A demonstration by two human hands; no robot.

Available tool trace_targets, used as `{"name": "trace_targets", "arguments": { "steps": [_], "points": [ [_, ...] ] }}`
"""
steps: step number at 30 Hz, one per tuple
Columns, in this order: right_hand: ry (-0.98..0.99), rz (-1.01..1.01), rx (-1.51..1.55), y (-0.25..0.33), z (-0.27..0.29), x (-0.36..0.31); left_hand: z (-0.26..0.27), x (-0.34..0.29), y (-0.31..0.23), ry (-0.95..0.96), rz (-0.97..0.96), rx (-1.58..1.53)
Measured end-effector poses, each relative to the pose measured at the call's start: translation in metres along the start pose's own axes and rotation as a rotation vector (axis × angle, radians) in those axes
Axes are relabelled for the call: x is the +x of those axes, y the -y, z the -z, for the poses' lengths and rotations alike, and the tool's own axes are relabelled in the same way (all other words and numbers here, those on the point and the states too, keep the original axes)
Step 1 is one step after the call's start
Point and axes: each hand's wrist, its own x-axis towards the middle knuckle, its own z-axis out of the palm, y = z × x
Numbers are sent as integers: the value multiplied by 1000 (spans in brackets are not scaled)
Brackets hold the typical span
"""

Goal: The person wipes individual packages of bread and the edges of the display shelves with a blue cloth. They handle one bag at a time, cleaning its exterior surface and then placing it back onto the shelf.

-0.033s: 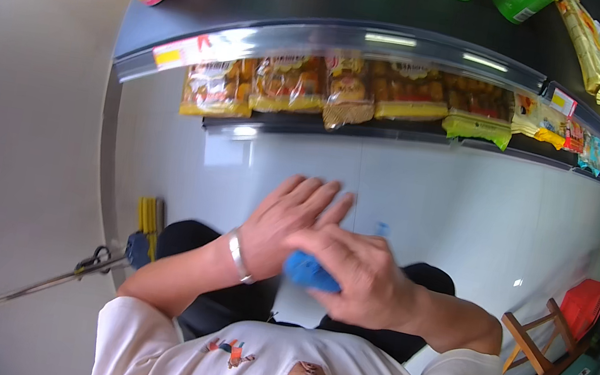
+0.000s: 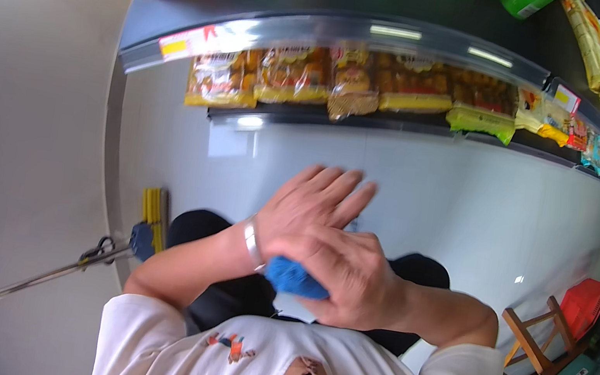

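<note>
Blue cloth (image 2: 293,278) sits bunched in the curled right hand (image 2: 358,279), just beside the spread left hand (image 2: 314,199). It is not yet put down; how much is done or left cannot be told. Snack packs (image 2: 292,76) line the lower shelf (image 2: 404,125) beyond.

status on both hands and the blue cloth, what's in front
Left hand open, palm down. Right hand gripping bunched blue cloth, overlapping left hand. Ahead: snack packs on lower shelf, apart from both hands.
</note>
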Motion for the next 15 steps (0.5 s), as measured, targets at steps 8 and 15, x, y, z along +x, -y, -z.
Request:
{"name": "trace_targets", "arguments": {
  "steps": [8,15],
  "points": [
    [194,48,133,9,-35,-7,-26,-28,-9,324,-6,200],
    [205,-215,295,24,-13,-25,2,-63,-1,443,-153,-275]
  ]
}}
